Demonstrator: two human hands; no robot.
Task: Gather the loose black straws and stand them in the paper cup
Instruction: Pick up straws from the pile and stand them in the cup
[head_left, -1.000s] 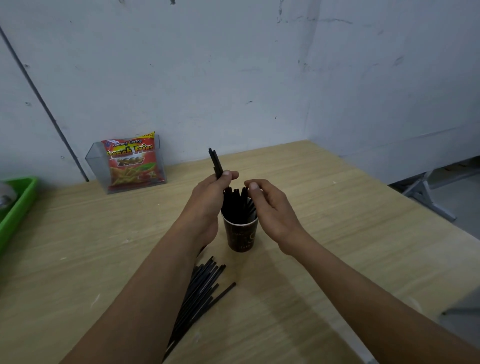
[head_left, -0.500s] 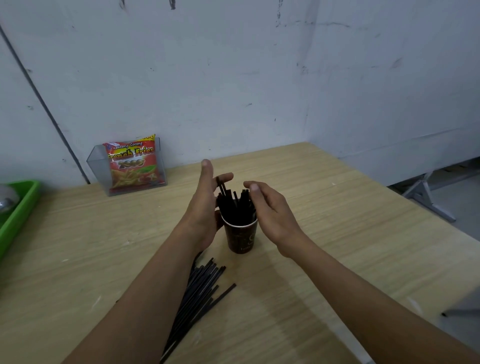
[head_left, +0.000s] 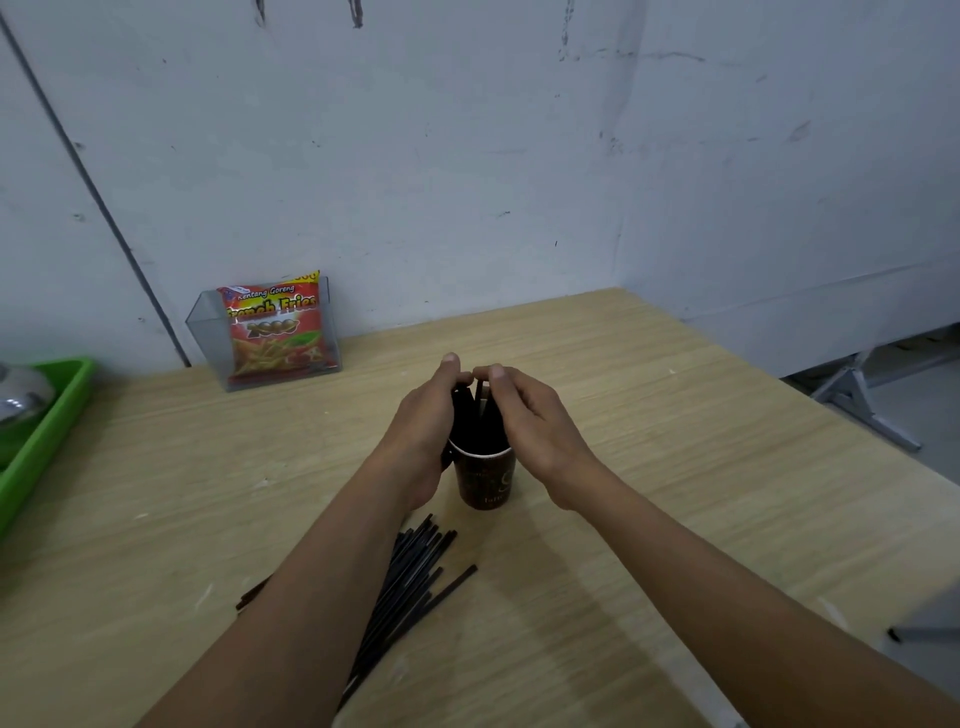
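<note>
A dark brown paper cup (head_left: 485, 480) stands upright in the middle of the wooden table (head_left: 675, 467). A bundle of black straws (head_left: 478, 418) stands in it, mostly hidden between my hands. My left hand (head_left: 423, 423) curls round the bundle from the left, thumb tip up. My right hand (head_left: 537, 415) curls round it from the right, and its thumb almost meets the left one above the straws. Several loose black straws (head_left: 413, 577) lie in a pile on the table just in front of the cup, partly under my left forearm.
A red French fries snack bag (head_left: 275, 332) sits in a clear holder against the wall at the back left. A green tray (head_left: 49, 431) with a metal object (head_left: 21, 397) is at the far left. The table's right edge runs diagonally at the right.
My left hand dropped a straw into the cup, opened flat, and now closes against the bundle. My right hand has drawn in closer round the straws.
</note>
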